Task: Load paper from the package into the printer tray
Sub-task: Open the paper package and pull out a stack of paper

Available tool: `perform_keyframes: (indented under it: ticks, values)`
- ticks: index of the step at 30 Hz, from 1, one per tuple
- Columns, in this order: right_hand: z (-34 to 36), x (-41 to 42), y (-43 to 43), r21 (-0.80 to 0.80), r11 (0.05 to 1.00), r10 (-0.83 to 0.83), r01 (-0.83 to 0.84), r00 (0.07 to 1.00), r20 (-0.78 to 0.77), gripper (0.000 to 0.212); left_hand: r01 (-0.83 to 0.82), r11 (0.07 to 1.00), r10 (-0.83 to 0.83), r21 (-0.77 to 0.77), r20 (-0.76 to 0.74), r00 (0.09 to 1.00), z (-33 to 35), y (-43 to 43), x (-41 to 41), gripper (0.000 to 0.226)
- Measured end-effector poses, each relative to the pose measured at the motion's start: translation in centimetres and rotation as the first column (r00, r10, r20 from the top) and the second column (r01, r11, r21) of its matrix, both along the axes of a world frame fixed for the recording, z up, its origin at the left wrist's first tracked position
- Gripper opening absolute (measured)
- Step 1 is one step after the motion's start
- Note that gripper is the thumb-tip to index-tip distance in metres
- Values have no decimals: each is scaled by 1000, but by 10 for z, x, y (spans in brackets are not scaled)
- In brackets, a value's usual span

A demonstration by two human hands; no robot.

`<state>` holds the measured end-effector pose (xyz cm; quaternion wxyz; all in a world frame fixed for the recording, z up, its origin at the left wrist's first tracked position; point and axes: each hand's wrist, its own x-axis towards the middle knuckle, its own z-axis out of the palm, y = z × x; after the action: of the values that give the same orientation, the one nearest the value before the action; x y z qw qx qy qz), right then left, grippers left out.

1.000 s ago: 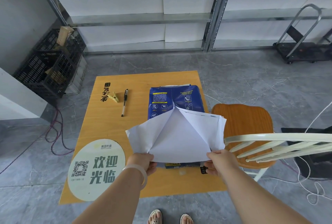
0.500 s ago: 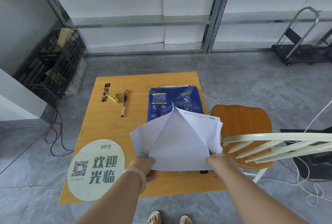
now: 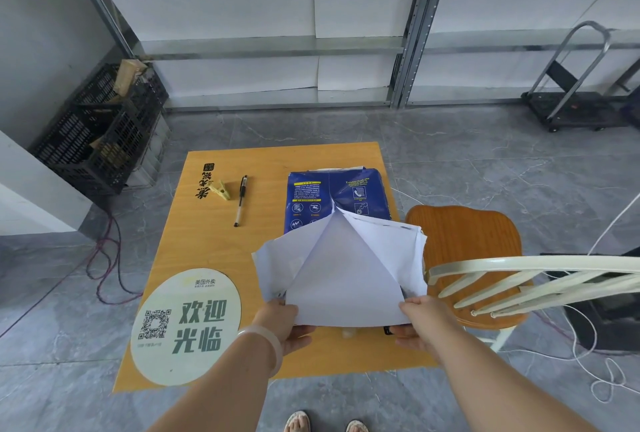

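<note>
The left hand point(image 3: 281, 322) pinches the near left corner of the opened paper package point(image 3: 337, 194), and the right hand point(image 3: 424, 322) curls round its near right corner. White flaps spread just beyond the fingers. The blue package extends away across the wooden table point(image 3: 207, 258).

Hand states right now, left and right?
Left hand: grips the paper package at its opened near-left corner.
Right hand: grips the near-right corner.
</note>
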<state>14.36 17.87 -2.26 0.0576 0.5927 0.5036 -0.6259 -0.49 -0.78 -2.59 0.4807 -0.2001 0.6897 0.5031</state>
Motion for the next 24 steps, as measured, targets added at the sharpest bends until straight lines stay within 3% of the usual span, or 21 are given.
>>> perform_keyframes:
  ticks: [12,17,24]
  values:
    - [9,-6,-6,-142,984,-134,112,978,-158,18,-226,968,218,109,75,973,9,5,2,22]
    - [6,-1,-8,-114,991,-80,65,988,-134,19,-84,993,82,78,21,996,9,-3,7,23]
    - [-1,16,-8,-161,987,5,-12,999,-47,24,67,997,-69,25,101,992,2,-23,23,20]
